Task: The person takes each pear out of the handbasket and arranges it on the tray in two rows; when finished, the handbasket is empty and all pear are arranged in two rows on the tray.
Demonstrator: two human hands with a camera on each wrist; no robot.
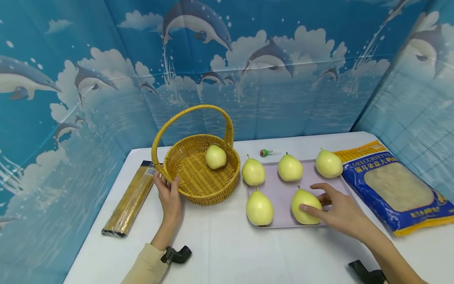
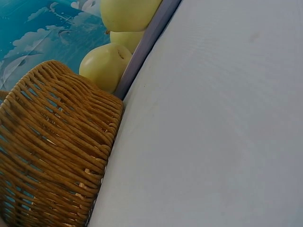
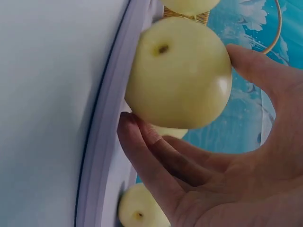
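Note:
A yellow woven basket [image 1: 193,191] with a tall handle stands left of the middle of the table, one pale green pear [image 1: 215,157] inside it. My left hand [image 1: 171,201] holds the basket's near left rim, thumb up over the edge. On the right, my right hand [image 1: 338,213] grips the front right pear [image 1: 304,207] on a lilac tray [image 1: 278,197]. In the right wrist view, thumb and fingertips touch opposite sides of this pear [image 3: 182,75]. Several other pears, such as the front left one [image 1: 260,209], sit on the tray.
Right of the tray lies a blue and yellow bag of orecchiette [image 1: 397,185]. A long brown packet [image 1: 131,201] lies left of the basket. Behind the tray is a small lollipop [image 1: 264,152]. A dolphin-print curtain [image 1: 255,98] stands behind the white table [image 1: 227,252].

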